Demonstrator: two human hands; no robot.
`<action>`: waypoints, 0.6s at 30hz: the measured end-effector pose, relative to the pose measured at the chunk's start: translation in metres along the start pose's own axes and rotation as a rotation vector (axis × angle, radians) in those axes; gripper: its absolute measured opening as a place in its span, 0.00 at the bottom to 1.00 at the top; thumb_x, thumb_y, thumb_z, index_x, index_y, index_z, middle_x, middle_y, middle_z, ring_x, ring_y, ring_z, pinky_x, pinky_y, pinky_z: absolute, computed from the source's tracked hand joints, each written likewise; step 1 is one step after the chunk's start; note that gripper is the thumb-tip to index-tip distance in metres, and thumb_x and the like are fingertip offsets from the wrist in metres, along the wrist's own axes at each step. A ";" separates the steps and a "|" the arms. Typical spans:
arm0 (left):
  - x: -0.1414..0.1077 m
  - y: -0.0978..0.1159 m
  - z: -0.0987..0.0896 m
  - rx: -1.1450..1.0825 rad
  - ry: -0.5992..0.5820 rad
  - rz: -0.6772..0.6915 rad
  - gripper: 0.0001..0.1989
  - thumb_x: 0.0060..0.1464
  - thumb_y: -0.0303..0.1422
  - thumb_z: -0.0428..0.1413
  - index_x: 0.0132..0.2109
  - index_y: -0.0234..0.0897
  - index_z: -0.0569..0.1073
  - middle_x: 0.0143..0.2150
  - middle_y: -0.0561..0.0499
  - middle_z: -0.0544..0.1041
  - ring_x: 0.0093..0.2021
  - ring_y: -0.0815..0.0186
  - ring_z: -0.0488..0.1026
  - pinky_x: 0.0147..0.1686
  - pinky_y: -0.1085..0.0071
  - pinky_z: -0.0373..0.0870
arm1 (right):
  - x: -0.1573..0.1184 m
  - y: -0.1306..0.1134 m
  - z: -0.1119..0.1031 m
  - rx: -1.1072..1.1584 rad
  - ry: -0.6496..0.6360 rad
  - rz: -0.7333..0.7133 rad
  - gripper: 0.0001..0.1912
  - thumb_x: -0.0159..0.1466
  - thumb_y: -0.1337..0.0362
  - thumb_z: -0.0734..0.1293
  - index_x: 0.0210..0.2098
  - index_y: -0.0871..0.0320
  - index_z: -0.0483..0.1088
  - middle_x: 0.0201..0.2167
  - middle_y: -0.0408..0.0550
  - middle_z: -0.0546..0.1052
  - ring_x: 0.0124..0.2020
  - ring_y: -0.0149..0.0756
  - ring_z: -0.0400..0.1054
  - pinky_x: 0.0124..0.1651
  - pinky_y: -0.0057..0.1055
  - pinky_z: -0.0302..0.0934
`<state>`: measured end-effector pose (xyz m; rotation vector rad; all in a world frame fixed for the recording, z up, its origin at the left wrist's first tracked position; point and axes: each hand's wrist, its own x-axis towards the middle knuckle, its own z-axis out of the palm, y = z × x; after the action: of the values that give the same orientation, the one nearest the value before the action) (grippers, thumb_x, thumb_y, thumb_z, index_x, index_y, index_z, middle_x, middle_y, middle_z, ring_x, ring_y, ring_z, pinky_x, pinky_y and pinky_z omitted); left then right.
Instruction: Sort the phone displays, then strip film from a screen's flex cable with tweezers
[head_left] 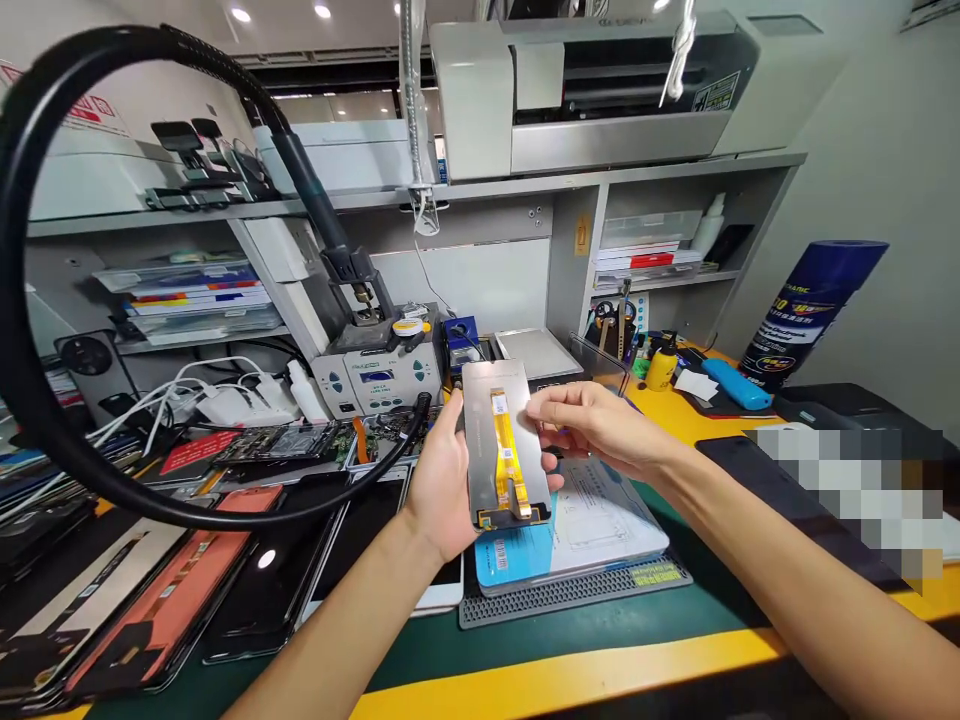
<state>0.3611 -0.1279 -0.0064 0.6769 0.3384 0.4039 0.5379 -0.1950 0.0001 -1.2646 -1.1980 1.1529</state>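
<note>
One panel (481, 440) sits mid-frame, left hand (441, 485) gripping one side, right hand (589, 418) pinching the other, and I'd keep pressure off its yellow flex (506, 445).

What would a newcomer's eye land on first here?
Probably the thick black hose looping across the left side. Then the silvery panel with a yellow ribbon cable, held at the centre in the left hand, right hand at its edge. Possibly also the blue can, far right.

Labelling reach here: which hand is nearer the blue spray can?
Right. The right hand is left of the spray can; the left hand, farther left, holds the phone screen.
</note>
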 end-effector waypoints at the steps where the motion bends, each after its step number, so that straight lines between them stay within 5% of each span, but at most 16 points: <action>1: -0.001 0.001 0.000 0.015 0.016 0.017 0.35 0.65 0.53 0.39 0.49 0.26 0.77 0.40 0.34 0.81 0.36 0.51 0.80 0.43 0.50 0.77 | 0.000 0.001 0.000 -0.001 0.037 -0.018 0.16 0.63 0.53 0.72 0.31 0.60 0.73 0.23 0.39 0.70 0.20 0.24 0.58 0.20 0.23 0.45; 4: -0.005 0.007 -0.002 0.052 0.062 0.072 0.35 0.65 0.53 0.40 0.52 0.27 0.77 0.43 0.32 0.81 0.37 0.51 0.81 0.43 0.50 0.77 | 0.003 0.005 -0.006 -0.037 0.185 -0.081 0.14 0.64 0.54 0.70 0.34 0.61 0.74 0.22 0.38 0.69 0.18 0.23 0.56 0.19 0.22 0.46; 8: -0.011 0.020 -0.005 0.120 0.182 0.221 0.34 0.65 0.52 0.40 0.53 0.26 0.75 0.44 0.30 0.81 0.37 0.49 0.81 0.39 0.51 0.79 | 0.005 0.008 -0.024 -0.135 0.448 -0.199 0.19 0.69 0.54 0.67 0.27 0.60 0.67 0.18 0.33 0.63 0.15 0.22 0.53 0.17 0.21 0.48; 11: -0.013 0.029 -0.008 0.153 0.262 0.346 0.33 0.66 0.52 0.39 0.58 0.29 0.72 0.45 0.31 0.82 0.38 0.49 0.82 0.39 0.51 0.80 | 0.005 0.010 -0.038 -0.234 0.617 -0.249 0.14 0.70 0.56 0.66 0.33 0.60 0.69 0.22 0.34 0.66 0.16 0.22 0.56 0.18 0.21 0.54; 14: -0.012 0.031 -0.010 0.173 0.277 0.396 0.33 0.66 0.51 0.40 0.60 0.30 0.71 0.46 0.32 0.82 0.39 0.49 0.82 0.42 0.47 0.79 | 0.006 0.013 -0.047 -0.364 0.706 -0.229 0.12 0.70 0.58 0.66 0.46 0.60 0.70 0.31 0.40 0.73 0.23 0.26 0.66 0.24 0.25 0.64; 18: -0.010 0.028 -0.009 0.175 0.266 0.394 0.33 0.66 0.50 0.39 0.59 0.29 0.71 0.45 0.33 0.82 0.38 0.50 0.82 0.44 0.46 0.78 | 0.010 0.018 -0.055 -0.600 0.697 -0.125 0.14 0.71 0.56 0.65 0.46 0.61 0.72 0.38 0.45 0.77 0.32 0.33 0.73 0.34 0.33 0.71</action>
<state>0.3414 -0.1076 0.0072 0.8659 0.4979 0.8516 0.5936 -0.1881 -0.0153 -1.8044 -1.0776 0.1866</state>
